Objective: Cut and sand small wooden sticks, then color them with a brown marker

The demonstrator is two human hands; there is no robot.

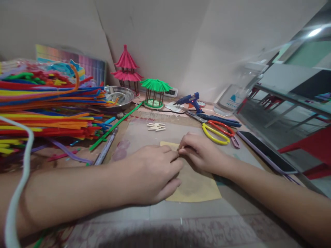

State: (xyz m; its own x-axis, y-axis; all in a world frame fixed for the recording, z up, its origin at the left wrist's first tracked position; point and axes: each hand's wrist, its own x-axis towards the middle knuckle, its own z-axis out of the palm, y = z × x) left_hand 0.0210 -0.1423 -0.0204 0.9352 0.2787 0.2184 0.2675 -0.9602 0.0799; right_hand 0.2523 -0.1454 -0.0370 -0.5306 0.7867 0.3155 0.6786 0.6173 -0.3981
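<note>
My left hand (152,172) and right hand (203,153) curled closed, fingertips meeting over tan sheet (199,187); anything pinched too small to tell. Sticks (156,126) beyond, scissors (216,132) near right hand

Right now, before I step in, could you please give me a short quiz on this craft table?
1. True or false: the scissors lie beyond the right hand, untouched.
2. The left hand rests on: A) a bowl, B) a tan sheet, C) a phone.
3. What colour is the roof of the small model beside the glue gun?
Key: 1 true; 2 B; 3 green.
</note>
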